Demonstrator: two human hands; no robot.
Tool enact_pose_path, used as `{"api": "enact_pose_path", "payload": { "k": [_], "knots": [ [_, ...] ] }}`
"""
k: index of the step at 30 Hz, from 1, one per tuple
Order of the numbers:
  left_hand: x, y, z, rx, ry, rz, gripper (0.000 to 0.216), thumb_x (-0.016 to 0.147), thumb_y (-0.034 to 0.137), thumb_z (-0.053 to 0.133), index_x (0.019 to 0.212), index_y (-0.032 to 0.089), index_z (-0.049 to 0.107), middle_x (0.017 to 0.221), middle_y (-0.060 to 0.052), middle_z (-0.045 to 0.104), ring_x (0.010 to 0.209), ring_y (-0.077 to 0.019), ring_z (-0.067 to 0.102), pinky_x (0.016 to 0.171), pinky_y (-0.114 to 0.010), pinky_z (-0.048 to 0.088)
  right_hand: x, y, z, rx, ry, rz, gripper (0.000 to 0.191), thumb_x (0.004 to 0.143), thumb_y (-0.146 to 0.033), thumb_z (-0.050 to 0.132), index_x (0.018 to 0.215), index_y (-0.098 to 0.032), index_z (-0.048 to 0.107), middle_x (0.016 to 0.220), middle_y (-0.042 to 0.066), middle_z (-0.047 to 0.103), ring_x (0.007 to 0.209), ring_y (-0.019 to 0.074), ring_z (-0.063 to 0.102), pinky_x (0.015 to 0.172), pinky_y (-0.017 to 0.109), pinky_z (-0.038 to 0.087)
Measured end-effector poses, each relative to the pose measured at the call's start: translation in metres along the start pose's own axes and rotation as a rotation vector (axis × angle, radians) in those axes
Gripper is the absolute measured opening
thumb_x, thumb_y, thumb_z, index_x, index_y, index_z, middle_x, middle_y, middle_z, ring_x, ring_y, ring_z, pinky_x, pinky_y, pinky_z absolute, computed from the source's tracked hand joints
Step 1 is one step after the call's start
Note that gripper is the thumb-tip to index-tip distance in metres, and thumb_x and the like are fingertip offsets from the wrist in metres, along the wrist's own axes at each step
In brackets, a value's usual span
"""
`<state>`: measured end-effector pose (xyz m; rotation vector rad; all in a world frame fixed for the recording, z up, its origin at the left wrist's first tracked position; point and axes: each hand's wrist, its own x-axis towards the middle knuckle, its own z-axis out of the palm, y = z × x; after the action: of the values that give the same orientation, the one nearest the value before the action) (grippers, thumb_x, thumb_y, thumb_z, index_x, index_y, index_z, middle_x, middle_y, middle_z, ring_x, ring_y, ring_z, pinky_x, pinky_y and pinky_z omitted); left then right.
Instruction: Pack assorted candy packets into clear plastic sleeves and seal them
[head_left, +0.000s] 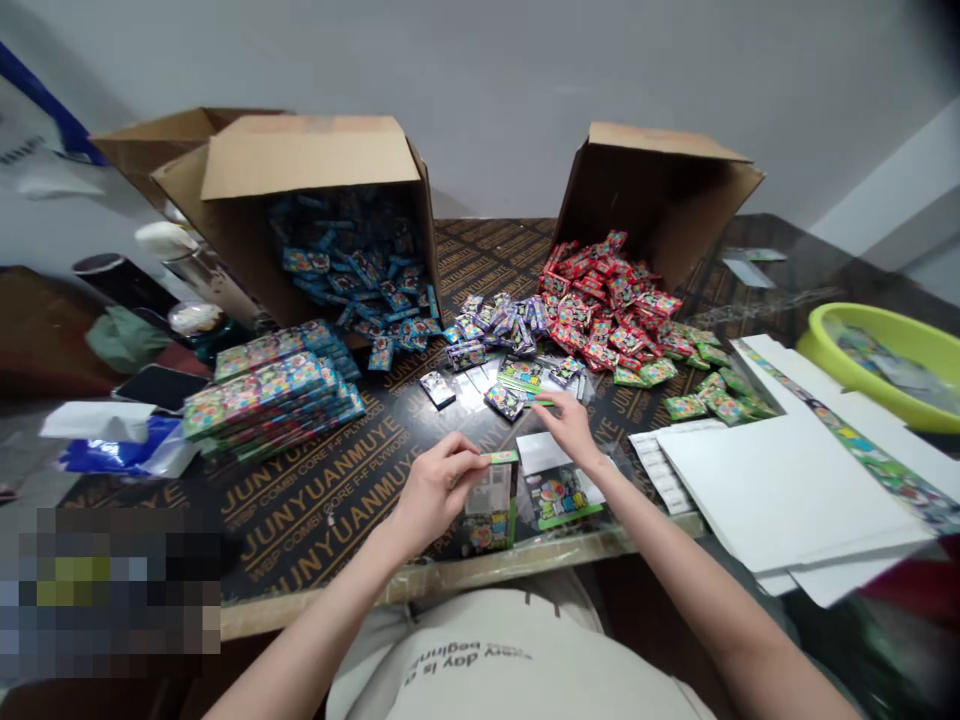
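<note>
The fingers (465,462) of the left hand (435,490) are pinched together on the top edge of a clear packet (489,510) with a green header, holding it upright at the near edge of the bench (315,500). The right hand (571,425) reaches farther out, its fingers closed lightly on a thin green strip (541,403) among a few loose packs just right of centre — whether it grips or only touches the strip cannot be told.

One flat packet (561,495) lies just right of the held one, under the right wrist. Two cardboard boxes stand tipped on their sides at the far side: the left box (315,160) spills blue packs (360,270), the right box (660,190) spills red packs (607,300), both piles too many to count. Between them sits a small heap of purple packs (499,320), and green packs (705,385) are scattered to the right of the red. Stacks of multicoloured cards (274,390) lie on the left. White sheets (787,490) overlap on the right, with one yellow-green basin (885,330) beyond them.
</note>
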<state>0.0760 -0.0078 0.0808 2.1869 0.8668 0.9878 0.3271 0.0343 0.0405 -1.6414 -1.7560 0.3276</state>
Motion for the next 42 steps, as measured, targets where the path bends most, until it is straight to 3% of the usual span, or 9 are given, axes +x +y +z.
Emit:
{"api": "enact_pose_path", "payload": {
  "k": [7,15,20,24,29,32,36,39,42],
  "knots": [
    [-0.006,-0.034,-0.006,-0.017,0.280,-0.151,0.012,0.078,0.026,0.057,0.079,0.019,0.067,0.079,-0.005,0.066,0.073,-0.0178,0.061,0.069,-0.029,0.048,0.006,0.027,0.037,-0.190,-0.253,-0.043,0.024,0.069,-0.021,0.064,0.093,-0.023,0.065,0.107,0.008,0.060,0.103,0.0255,0.049,0.085,0.040,0.030],
    [-0.019,-0.119,-0.017,0.206,0.204,-0.539,0.012,0.064,0.029,0.064,0.058,0.018,0.064,0.060,-0.006,0.065,0.061,-0.0238,0.060,0.064,-0.034,0.045,0.005,0.071,-0.028,-0.347,-0.309,0.008,0.015,0.056,-0.018,0.072,0.061,-0.016,0.058,0.071,0.003,0.057,0.078,0.0220,0.051,0.072,0.034,0.031],
    [0.013,-0.082,0.019,0.051,0.168,-0.427,0.024,0.071,0.040,0.060,0.076,0.019,0.069,0.092,-0.010,0.067,0.095,-0.0294,0.056,0.088,-0.041,0.037,-0.022,0.045,-0.039,-0.302,-0.236,-0.143,0.007,0.077,-0.014,0.053,0.071,-0.018,0.054,0.075,0.002,0.061,0.079,0.0170,0.054,0.079,0.034,0.035],
    [0.043,-0.043,0.050,-0.330,-0.049,-0.421,0.040,0.081,0.047,0.046,0.097,0.016,0.066,0.097,-0.007,0.067,0.091,-0.0231,0.059,0.083,-0.034,0.043,-0.048,0.012,-0.041,-0.226,0.068,-0.505,0.016,0.080,-0.008,0.048,0.069,-0.018,0.052,0.092,0.005,0.064,0.094,0.0173,0.053,0.085,0.036,0.038],
    [0.047,-0.023,0.073,-0.677,-0.145,-0.494,0.058,0.060,0.035,0.075,0.111,0.013,0.058,0.101,-0.007,0.065,0.085,-0.0209,0.059,0.076,-0.028,0.045,-0.067,0.000,-0.042,-0.229,0.225,-0.782,0.017,0.076,-0.003,0.053,0.076,-0.020,0.057,0.100,0.005,0.063,0.098,0.0182,0.054,0.085,0.037,0.042],
    [0.042,-0.020,0.071,-0.744,0.000,-0.529,0.055,0.053,0.026,0.079,0.103,0.011,0.060,0.092,-0.006,0.065,0.078,-0.0185,0.058,0.071,-0.026,0.045,-0.067,0.000,-0.041,-0.191,0.111,-0.639,0.025,0.073,-0.021,0.064,0.097,-0.023,0.058,0.121,0.008,0.052,0.112,0.0249,0.046,0.092,0.044,0.037],
    [0.039,-0.018,0.059,-0.762,-0.009,-0.547,0.051,0.051,0.023,0.079,0.097,0.011,0.062,0.081,-0.004,0.064,0.069,-0.0159,0.056,0.065,-0.025,0.045,-0.062,-0.008,-0.041,0.214,-0.104,-0.201,0.090,0.064,-0.052,0.067,0.136,-0.022,0.023,0.136,0.015,0.035,0.123,0.0310,0.036,0.097,0.049,0.032],
    [0.039,-0.015,0.054,-0.821,-0.022,-0.565,0.060,0.050,0.022,0.080,0.105,0.012,0.058,0.078,-0.002,0.062,0.064,-0.0147,0.056,0.061,-0.025,0.045,-0.058,-0.015,-0.039,0.638,-0.247,0.015,0.077,0.076,-0.043,0.058,0.137,-0.024,0.016,0.116,0.011,0.056,0.101,0.0229,0.056,0.086,0.039,0.045],
    [0.037,-0.013,0.056,-0.834,0.226,-0.537,0.079,0.050,0.020,0.079,0.120,0.020,0.043,0.087,-0.001,0.058,0.070,-0.0148,0.057,0.062,-0.024,0.046,-0.054,-0.019,-0.036,0.752,-0.178,0.121,0.056,0.077,-0.036,0.060,0.127,-0.023,0.038,0.098,0.006,0.064,0.083,0.0185,0.061,0.073,0.031,0.049]
  ]
}}
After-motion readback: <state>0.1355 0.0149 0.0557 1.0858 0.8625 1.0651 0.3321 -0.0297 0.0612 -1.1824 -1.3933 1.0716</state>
